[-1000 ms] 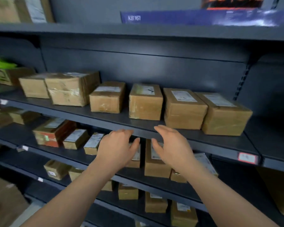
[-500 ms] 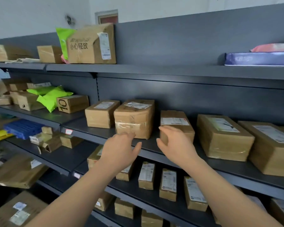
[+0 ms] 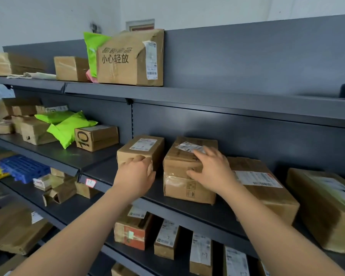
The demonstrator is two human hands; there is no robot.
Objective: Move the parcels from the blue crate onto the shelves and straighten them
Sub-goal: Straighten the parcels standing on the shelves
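Fingers of the left hand (image 3: 134, 176) curl around the near corner of a small parcel (image 3: 141, 150) on the middle shelf (image 3: 197, 212), while the right hand (image 3: 211, 172) lies spread over the taped parcel (image 3: 185, 176) just beside it.

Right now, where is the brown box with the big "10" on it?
The box marked "10" sits on the middle shelf, left of both hands, beside the green mailer bags.

Brown parcels (image 3: 189, 172), dark-grey shelves (image 3: 187, 208)
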